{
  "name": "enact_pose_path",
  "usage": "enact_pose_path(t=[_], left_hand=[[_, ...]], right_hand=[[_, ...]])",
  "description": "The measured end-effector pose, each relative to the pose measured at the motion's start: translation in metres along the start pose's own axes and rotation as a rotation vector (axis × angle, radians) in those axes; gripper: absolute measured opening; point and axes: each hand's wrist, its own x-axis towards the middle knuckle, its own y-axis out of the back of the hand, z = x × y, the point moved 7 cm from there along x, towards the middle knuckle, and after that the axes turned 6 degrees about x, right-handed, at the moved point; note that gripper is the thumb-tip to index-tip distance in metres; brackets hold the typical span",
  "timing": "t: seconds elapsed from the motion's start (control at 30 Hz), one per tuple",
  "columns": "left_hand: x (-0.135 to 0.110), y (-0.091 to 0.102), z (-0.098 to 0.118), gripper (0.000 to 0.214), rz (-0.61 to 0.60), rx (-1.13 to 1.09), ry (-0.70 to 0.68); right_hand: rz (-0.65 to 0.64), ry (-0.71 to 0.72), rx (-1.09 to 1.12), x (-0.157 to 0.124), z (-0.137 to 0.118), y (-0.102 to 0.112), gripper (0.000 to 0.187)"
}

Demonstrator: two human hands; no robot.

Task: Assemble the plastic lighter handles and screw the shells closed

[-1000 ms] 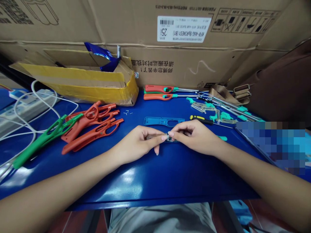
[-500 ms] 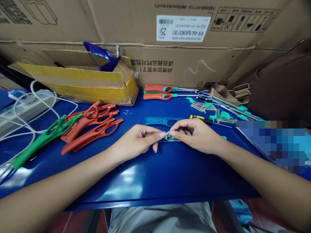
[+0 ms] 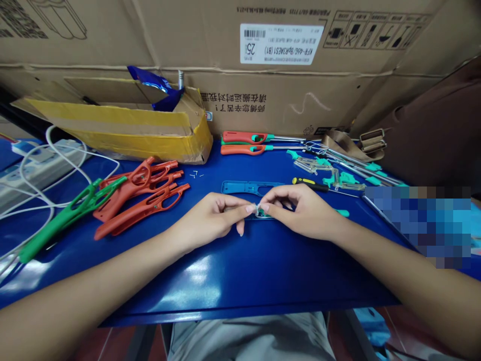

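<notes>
My left hand is closed, thumb and forefinger pinching the left side of a partly assembled lighter. Its fingers cover much of what they hold. My right hand is closed in a pinch at a thin white wire, its fingertips almost meeting the left ones. Between them show small green and clear inner parts, over a blue lower shell half on the table. A green tip sticks out beyond my right hand. Just behind lies another blue lighter shell half, inner side up.
Red handle shells and a green one lie left, near white cables and a power strip. Behind are a yellow-taped carton and assembled lighters. A screwdriver, clear tanks and metal tubes lie right.
Both hands keep their pinch in nearly the same place. My right fingertips have shifted very slightly, and the camera view has moved a little.
</notes>
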Motion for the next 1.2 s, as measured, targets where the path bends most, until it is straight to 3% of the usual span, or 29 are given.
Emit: enact_pose_path(t=[0.23, 0.4, 0.57, 0.67, 0.83, 1.2], left_hand=[[-0.001, -0.001, -0.001, 0.038, -0.026, 0.026, -0.011], [-0.002, 0.003, 0.007, 0.038, 0.004, 0.206, -0.089], [-0.006, 0.016, 0.021, 0.03, 0.113, 0.455, -0.253], [-0.006, 0.02, 0.021, 0.03, 0.097, 0.539, -0.246], [-0.004, 0.024, 0.013, 0.029, 0.095, 0.483, -0.16], [-0.001, 0.028, 0.012, 0.021, 0.185, 0.568, -0.22]], right_hand=[[-0.026, 0.014, 0.006, 0.001, 0.002, -0.001, 0.018], [-0.019, 0.016, -0.033, 0.002, 0.003, -0.001, 0.023], [0.085, 0.217, -0.237, -0.001, -0.01, 0.009, 0.011], [0.035, 0.329, -0.428, -0.005, -0.016, 0.008, 0.021], [-0.107, 0.367, -0.686, -0.008, -0.011, 0.001, 0.036], [-0.166, 0.38, -0.72, -0.008, -0.01, -0.002, 0.028]])
